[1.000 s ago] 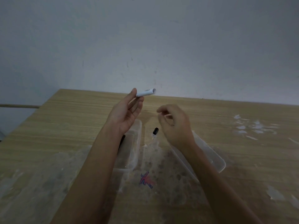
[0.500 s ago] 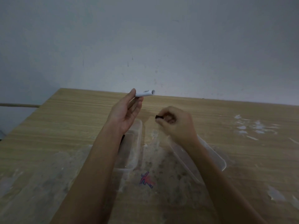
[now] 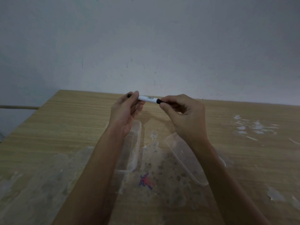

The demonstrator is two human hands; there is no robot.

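A white marker [image 3: 147, 98] with a small label is held level above the far part of the wooden table [image 3: 65, 127]. My left hand [image 3: 125, 111] grips its left end, where a dark tip shows past my fingers. My right hand [image 3: 183, 117] pinches a small black cap [image 3: 159, 101] between thumb and fingers and holds it against the marker's right end. How far the cap sits on the barrel is hidden by my fingers.
Two clear plastic containers lie on the table under my arms, one on the left [image 3: 135, 143] and one on the right [image 3: 183, 158]. A red and blue scribble [image 3: 145, 181] marks the table between them. White flaky patches [image 3: 253, 127] lie at the right. A plain wall stands behind.
My right hand picked up the black cap from the table and carried it up to the marker's right end. My left hand turned the marker level.
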